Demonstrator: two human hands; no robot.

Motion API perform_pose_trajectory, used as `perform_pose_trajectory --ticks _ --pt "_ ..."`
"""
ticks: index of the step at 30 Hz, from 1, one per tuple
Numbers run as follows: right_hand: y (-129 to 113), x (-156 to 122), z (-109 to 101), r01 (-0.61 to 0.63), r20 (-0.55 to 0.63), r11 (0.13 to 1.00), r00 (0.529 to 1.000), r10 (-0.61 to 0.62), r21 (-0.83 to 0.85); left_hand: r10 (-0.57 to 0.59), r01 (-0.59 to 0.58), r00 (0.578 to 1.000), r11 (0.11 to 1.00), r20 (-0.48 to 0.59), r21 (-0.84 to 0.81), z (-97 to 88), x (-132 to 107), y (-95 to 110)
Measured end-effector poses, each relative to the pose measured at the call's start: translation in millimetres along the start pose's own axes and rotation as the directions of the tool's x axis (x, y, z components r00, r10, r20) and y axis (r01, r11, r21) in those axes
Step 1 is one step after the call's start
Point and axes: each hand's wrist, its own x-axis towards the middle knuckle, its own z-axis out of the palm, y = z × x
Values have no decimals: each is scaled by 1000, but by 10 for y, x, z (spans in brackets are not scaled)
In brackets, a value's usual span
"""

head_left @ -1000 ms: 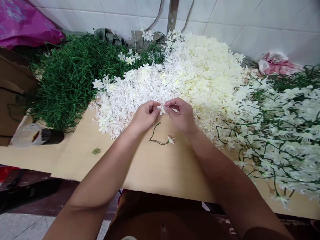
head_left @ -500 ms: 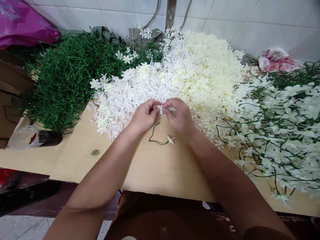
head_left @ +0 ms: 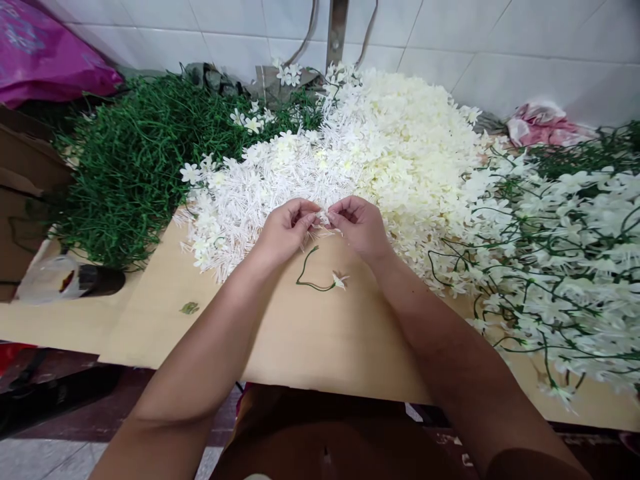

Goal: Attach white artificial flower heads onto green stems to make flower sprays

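Note:
My left hand (head_left: 287, 230) and my right hand (head_left: 361, 229) face each other at the front of the flower pile, each pinched closed. Between their fingertips is a small white artificial flower (head_left: 324, 217), partly hidden by the fingers. Just below them on the cardboard lies a green plastic stem (head_left: 314, 287) with one white blossom (head_left: 339, 281) at its right end. Right behind my hands are heaped loose white flower pieces (head_left: 270, 180), with creamy yellowish petals (head_left: 410, 133) heaped farther right.
Dark green stems (head_left: 130, 153) are piled at the left. White flowers on green stems (head_left: 565, 267) spread over the right. A clear plastic cup (head_left: 50, 279) and a dark container (head_left: 103, 280) sit at the left. Cardboard (head_left: 300, 347) covers the table, and a tiled wall (head_left: 450, 40) stands behind.
My fingertips have shifted slightly around the small white flower, which is now more covered by them. The stem on the cardboard stays where it was; the view has moved slightly.

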Motion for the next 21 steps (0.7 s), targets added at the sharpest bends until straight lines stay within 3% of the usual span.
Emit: perform_pose_trajectory --ticks 3,7,17,21 --pt "2 18 -6 -90 26 983 996 87 160 -22 22 1000 998 -9 54 15 0 -4" --pt "2 3 21 -130 49 960 991 121 247 1 0 1000 998 -11 67 38 -13 2" --pt "-51 -27 47 -142 178 975 978 111 171 25 -33 999 980 44 198 -38 -64 115" --pt "-76 -38 70 -152 207 978 971 121 141 -67 -3 978 943 196 334 -192 -111 228"
